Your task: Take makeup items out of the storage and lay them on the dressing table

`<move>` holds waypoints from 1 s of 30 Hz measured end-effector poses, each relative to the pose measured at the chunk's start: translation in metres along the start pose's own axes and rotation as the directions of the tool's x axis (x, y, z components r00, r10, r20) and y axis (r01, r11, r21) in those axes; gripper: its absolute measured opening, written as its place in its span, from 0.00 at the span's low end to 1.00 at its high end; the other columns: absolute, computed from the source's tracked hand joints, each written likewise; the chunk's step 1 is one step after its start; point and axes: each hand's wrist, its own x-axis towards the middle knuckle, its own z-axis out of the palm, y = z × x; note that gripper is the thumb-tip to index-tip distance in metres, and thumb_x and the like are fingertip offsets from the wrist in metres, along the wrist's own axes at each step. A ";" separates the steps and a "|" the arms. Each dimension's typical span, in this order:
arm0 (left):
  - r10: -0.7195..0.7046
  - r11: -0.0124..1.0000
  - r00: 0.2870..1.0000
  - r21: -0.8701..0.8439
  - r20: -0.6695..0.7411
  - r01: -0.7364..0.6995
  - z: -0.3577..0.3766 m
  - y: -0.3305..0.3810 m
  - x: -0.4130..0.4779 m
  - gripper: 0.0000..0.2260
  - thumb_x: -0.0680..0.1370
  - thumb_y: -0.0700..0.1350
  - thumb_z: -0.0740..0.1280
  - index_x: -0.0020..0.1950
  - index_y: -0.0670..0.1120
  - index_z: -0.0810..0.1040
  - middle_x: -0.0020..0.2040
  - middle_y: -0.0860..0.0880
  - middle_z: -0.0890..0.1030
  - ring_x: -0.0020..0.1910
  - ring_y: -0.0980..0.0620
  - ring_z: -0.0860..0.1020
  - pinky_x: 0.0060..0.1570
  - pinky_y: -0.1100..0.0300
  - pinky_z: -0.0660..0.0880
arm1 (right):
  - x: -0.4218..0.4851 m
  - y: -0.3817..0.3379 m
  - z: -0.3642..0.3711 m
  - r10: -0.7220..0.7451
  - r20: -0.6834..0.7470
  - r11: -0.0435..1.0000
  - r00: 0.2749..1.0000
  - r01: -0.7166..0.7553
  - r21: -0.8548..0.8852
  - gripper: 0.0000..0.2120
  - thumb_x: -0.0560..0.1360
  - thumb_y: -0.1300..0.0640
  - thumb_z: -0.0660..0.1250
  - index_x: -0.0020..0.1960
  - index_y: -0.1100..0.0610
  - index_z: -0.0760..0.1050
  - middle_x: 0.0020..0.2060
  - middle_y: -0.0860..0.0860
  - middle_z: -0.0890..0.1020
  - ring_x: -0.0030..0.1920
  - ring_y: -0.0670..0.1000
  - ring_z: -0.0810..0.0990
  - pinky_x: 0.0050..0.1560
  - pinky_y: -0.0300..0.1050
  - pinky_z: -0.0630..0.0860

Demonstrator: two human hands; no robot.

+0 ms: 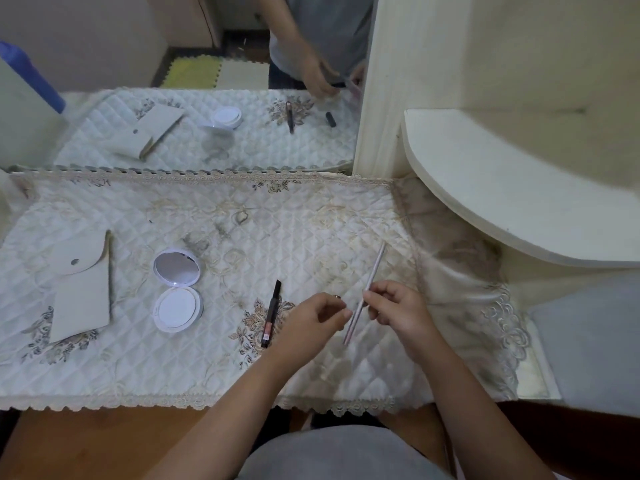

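slim pale pencil (366, 293) pinched in the right hand (398, 308) over the desk (242, 368), not yet laid down.

the pencil could slip or roll toward the draped lace edge on the far side from the open compact (177, 292), because the right-hand grip is clamped only at its middle by fingertips (367, 295), with both long ends sticking out free, one up and away, one down toward the person. the left hand (311, 320) sits just beside the lower half, fingers curled and apart from it as far as i can tell, holding nothing. the dark liner pen (271, 313) already lies between the compact and the hands, and the flat pouch (81, 289) lies beyond the compact, flap open. set down carelessly, the pencil may knock that pen.
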 end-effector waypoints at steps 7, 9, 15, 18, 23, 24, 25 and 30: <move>-0.022 0.976 0.990 -0.212 0.136 0.050 0.000 0.004 -0.009 0.04 0.75 0.39 0.65 0.42 0.48 0.76 0.31 0.54 0.82 0.30 0.58 0.80 0.32 0.68 0.72 | -0.009 -0.005 0.003 -0.022 0.054 0.999 0.998 0.021 0.034 0.04 0.72 0.64 0.66 0.40 0.58 0.76 0.32 0.52 0.80 0.28 0.44 0.77 0.28 0.33 0.70; -0.021 0.978 0.990 -0.203 0.139 0.049 -0.001 0.002 -0.010 0.07 0.75 0.36 0.65 0.41 0.48 0.76 0.27 0.55 0.81 0.27 0.60 0.78 0.31 0.68 0.71 | -0.009 -0.005 0.004 -0.022 0.048 0.998 0.999 0.018 0.067 0.04 0.73 0.63 0.65 0.41 0.57 0.76 0.34 0.53 0.81 0.29 0.44 0.78 0.29 0.34 0.70; -0.007 0.998 0.994 -0.055 0.105 0.013 -0.001 0.000 -0.013 0.09 0.77 0.38 0.61 0.41 0.51 0.73 0.34 0.53 0.76 0.30 0.56 0.71 0.32 0.63 0.68 | -0.010 -0.007 0.009 -0.073 0.019 0.989 0.997 0.070 0.129 0.04 0.73 0.61 0.65 0.39 0.57 0.77 0.33 0.50 0.84 0.30 0.45 0.79 0.33 0.38 0.72; 0.050 0.998 0.997 0.041 0.061 -0.052 0.003 0.000 -0.012 0.11 0.77 0.43 0.61 0.37 0.54 0.72 0.30 0.54 0.72 0.29 0.55 0.67 0.32 0.60 0.65 | -0.011 -0.008 0.014 -0.089 0.042 0.985 0.995 0.082 0.149 0.04 0.73 0.61 0.65 0.41 0.59 0.77 0.32 0.49 0.85 0.31 0.44 0.79 0.34 0.37 0.73; 0.144 0.984 0.990 0.107 0.005 -0.144 0.005 -0.002 -0.012 0.09 0.77 0.44 0.61 0.38 0.53 0.75 0.26 0.54 0.67 0.24 0.58 0.62 0.26 0.65 0.60 | -0.008 -0.009 0.013 -0.111 -0.063 0.959 0.992 0.124 0.257 0.06 0.75 0.59 0.62 0.41 0.57 0.76 0.32 0.51 0.84 0.30 0.44 0.77 0.32 0.34 0.74; 0.153 0.983 0.988 0.103 -0.001 -0.152 0.006 -0.003 -0.012 0.09 0.77 0.45 0.61 0.39 0.53 0.76 0.24 0.55 0.67 0.22 0.59 0.62 0.25 0.66 0.59 | -0.008 -0.008 0.013 -0.115 -0.064 0.955 0.991 0.128 0.266 0.07 0.75 0.59 0.62 0.40 0.57 0.76 0.31 0.50 0.83 0.29 0.44 0.77 0.32 0.34 0.74; 0.159 0.983 0.987 0.095 -0.007 -0.157 0.007 -0.003 -0.013 0.08 0.77 0.45 0.61 0.39 0.53 0.76 0.22 0.55 0.67 0.21 0.59 0.61 0.24 0.67 0.59 | -0.008 -0.008 0.012 -0.120 -0.060 0.953 0.991 0.132 0.273 0.08 0.75 0.60 0.61 0.39 0.57 0.76 0.31 0.50 0.83 0.29 0.44 0.77 0.32 0.34 0.74; 0.185 0.979 0.983 0.091 -0.013 -0.183 0.006 -0.005 -0.014 0.06 0.77 0.45 0.61 0.44 0.47 0.77 0.23 0.55 0.66 0.20 0.60 0.62 0.24 0.70 0.58 | -0.006 -0.010 0.011 -0.133 -0.015 0.958 0.991 0.132 0.254 0.07 0.75 0.60 0.61 0.41 0.58 0.76 0.32 0.51 0.84 0.29 0.44 0.78 0.33 0.34 0.76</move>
